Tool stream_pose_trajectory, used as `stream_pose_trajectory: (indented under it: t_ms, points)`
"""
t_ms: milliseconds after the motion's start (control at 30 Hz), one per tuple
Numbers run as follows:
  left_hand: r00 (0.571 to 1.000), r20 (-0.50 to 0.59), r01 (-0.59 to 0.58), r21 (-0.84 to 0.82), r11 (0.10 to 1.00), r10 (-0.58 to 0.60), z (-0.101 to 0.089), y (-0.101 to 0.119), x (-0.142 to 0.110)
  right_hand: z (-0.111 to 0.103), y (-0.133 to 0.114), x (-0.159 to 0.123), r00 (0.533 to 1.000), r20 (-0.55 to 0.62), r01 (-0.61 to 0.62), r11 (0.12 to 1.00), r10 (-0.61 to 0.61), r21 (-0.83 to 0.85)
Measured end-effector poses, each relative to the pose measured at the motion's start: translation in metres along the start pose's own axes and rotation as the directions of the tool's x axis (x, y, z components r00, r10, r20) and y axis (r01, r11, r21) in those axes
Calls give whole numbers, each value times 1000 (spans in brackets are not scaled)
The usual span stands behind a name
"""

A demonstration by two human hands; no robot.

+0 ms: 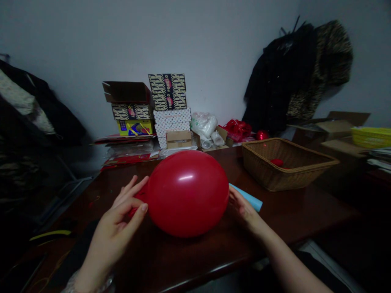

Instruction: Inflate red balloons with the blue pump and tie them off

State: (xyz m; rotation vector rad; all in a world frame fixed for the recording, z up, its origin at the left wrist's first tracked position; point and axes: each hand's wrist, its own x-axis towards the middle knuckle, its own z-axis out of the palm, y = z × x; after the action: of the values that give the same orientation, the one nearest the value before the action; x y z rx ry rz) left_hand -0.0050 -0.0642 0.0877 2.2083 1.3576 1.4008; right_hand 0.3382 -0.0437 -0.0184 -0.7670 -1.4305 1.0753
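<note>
1. My left hand [113, 232] pinches the neck of the red balloon [187, 193], fingers closed narrow on it
2. My right hand [243, 209] presses against the balloon's right side, fingers curved, gripping nothing else
3. The balloon sits over the table [195, 260], between my 2 hands
4. A blue strip [251, 197] lies just right of the balloon
5. A wicker basket [284, 167] stands farther right of the balloon
6. Stacked boxes [169, 110] stand behind the balloon

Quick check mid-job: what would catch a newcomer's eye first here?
A big inflated red balloon fills the middle of the view above a dark wooden table, with the left hand pinching its neck and the right hand against its right side. Behind it on the right sits a wicker basket with something red inside, and patterned cardboard boxes stack up against the wall.
</note>
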Motion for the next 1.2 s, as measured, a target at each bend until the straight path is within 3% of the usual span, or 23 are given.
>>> stream_pose_trajectory:
  t_ms: [67,133,200,333,433,533,633,733,767,833,933,1000,1200]
  points:
    - [991,55,-124,87,989,119,1,7,0,9,7,0,995,-69,-62,977,78,202]
    - [984,94,-162,89,983,153,0,13,0,15,12,1,990,-91,-81,970,105,230]
    - [986,118,-126,32,992,121,-3,16,0,16,13,1,992,-81,-77,978,94,193]
    - [990,139,3,-92,996,10,-9,12,0,14,9,-1,999,-37,10,1000,-10,9]
    - [993,100,75,-84,994,-66,-5,6,-1,17,6,-5,996,38,83,964,-76,-254]
    - [996,46,74,-24,997,-73,1,3,-2,22,5,-7,993,95,95,929,-66,-357]
    - [1000,12,-27,107,994,26,-1,3,-3,14,7,-3,997,9,71,941,-72,-329]
    - [993,6,-112,226,968,114,-10,9,-4,-10,14,3,975,-200,15,927,-97,-375]
    - [990,8,-137,260,956,140,-13,11,-4,-19,17,4,957,-267,-25,890,-110,-456]
    - [981,24,-190,324,927,193,-17,18,-5,-36,25,3,936,-304,-92,707,-179,-701]
    - [966,95,-257,418,871,239,-18,29,-5,-49,37,-2,941,-258,-167,363,-217,-917]
    - [956,132,-293,461,838,262,-16,34,-5,-50,43,-6,960,-221,-186,203,-169,-961]
    - [926,167,-375,513,772,339,-9,35,-1,-50,49,-11,973,-214,-216,-17,-81,-976]
